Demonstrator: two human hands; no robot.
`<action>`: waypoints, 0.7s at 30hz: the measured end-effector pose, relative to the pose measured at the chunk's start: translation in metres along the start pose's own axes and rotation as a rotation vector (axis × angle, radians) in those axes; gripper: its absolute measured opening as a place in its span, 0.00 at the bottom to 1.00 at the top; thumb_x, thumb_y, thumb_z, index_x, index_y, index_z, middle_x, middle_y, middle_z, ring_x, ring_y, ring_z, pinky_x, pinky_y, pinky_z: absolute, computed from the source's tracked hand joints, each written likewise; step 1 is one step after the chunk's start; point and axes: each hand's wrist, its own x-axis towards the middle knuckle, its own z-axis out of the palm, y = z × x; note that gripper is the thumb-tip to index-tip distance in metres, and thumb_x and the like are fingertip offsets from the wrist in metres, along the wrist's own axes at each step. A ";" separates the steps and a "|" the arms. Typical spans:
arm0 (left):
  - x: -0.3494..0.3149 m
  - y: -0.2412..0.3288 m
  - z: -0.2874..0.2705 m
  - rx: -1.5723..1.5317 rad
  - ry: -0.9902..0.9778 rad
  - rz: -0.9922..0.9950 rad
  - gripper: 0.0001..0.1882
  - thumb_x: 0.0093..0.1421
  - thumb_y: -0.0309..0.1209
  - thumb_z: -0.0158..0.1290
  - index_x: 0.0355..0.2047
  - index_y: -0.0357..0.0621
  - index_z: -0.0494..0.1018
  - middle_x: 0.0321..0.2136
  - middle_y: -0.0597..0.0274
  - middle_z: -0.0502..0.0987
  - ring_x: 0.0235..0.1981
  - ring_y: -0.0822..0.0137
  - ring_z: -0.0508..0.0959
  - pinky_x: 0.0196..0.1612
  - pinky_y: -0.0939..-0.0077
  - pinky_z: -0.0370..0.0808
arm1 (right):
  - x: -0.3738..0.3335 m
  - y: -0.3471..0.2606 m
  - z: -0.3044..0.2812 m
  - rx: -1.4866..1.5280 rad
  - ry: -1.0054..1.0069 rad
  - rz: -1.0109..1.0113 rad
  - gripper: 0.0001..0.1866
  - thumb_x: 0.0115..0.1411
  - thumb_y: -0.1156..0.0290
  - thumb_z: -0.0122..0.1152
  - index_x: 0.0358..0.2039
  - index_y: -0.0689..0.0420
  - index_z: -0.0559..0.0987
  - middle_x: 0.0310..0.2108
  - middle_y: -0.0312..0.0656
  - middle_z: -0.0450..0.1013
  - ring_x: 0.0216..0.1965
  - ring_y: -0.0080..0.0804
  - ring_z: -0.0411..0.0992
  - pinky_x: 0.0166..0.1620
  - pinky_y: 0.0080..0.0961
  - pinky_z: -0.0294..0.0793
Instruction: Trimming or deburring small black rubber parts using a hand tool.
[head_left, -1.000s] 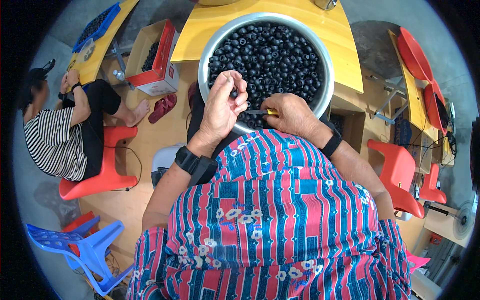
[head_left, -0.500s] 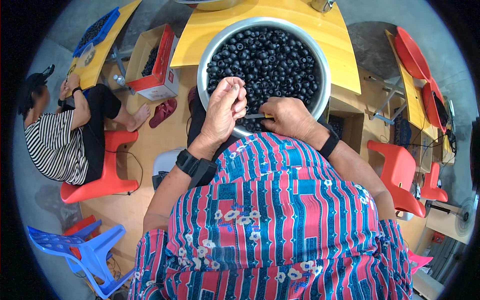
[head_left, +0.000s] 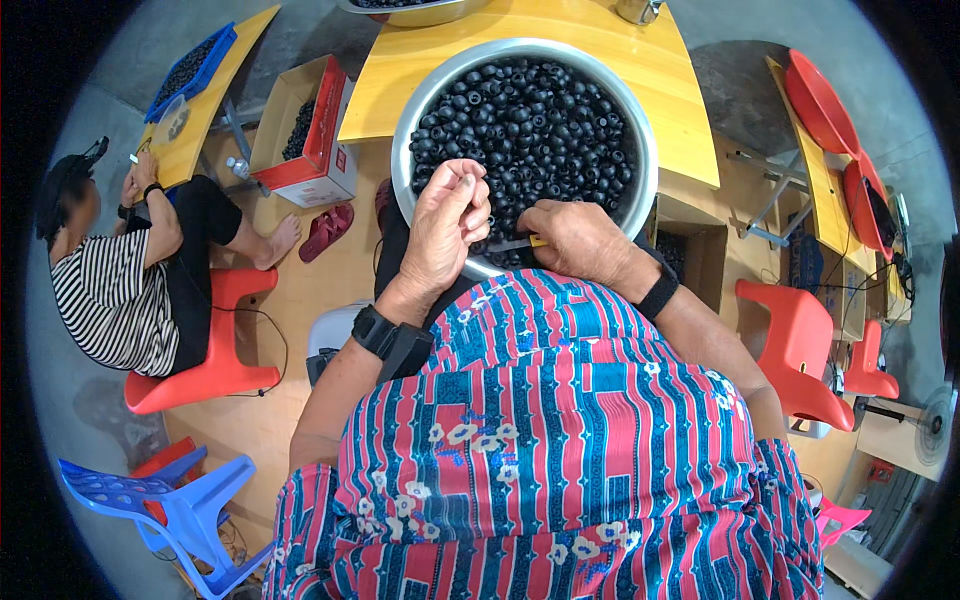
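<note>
A wide metal basin (head_left: 648, 150) full of small round black pieces with holes (head_left: 530, 120) is in front of me. My left hand (head_left: 450, 210) hovers over its near left part, thumb and fingers curled together; whatever they may pinch is hidden. My right hand (head_left: 580, 238) is closed at the near rim around a small knife (head_left: 512, 244). The knife's thin grey blade points left toward my left hand, and a bit of yellow handle shows at my fingers.
Behind the basin is a yellow table (head_left: 685, 120) with a metal cup (head_left: 638, 10) and another basin (head_left: 410, 12). At left, a person (head_left: 120, 270) sits on a red chair near an open carton (head_left: 305, 140). Red chairs (head_left: 795, 350) and red basins (head_left: 825, 105) are at right.
Both hands stay nearly in place over the basin, the knife tilting slightly. The view has shifted a little. Something white now shows at the other person's hands.
</note>
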 end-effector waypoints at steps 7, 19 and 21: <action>0.000 0.000 0.003 0.089 -0.030 -0.052 0.08 0.69 0.33 0.42 0.44 0.44 0.65 0.26 0.71 0.62 0.22 0.81 0.60 0.23 0.89 0.58 | 0.001 0.013 -0.002 0.323 0.197 0.133 0.11 0.50 0.75 0.60 0.36 0.61 0.79 0.31 0.48 0.77 0.33 0.44 0.75 0.38 0.33 0.74; 0.006 -0.013 0.011 0.438 -0.119 -0.140 0.14 0.65 0.32 0.50 0.48 0.39 0.68 0.26 0.75 0.65 0.20 0.86 0.61 0.22 0.92 0.61 | 0.000 0.011 -0.006 0.850 0.327 0.245 0.09 0.56 0.75 0.60 0.37 0.63 0.79 0.29 0.33 0.74 0.33 0.16 0.69 0.40 0.17 0.70; 0.006 -0.013 0.009 0.388 -0.147 -0.146 0.13 0.66 0.33 0.50 0.47 0.40 0.69 0.25 0.75 0.65 0.19 0.86 0.61 0.21 0.91 0.60 | 0.001 0.009 -0.005 0.846 0.294 0.223 0.09 0.56 0.75 0.61 0.38 0.63 0.78 0.29 0.33 0.74 0.33 0.16 0.69 0.40 0.17 0.70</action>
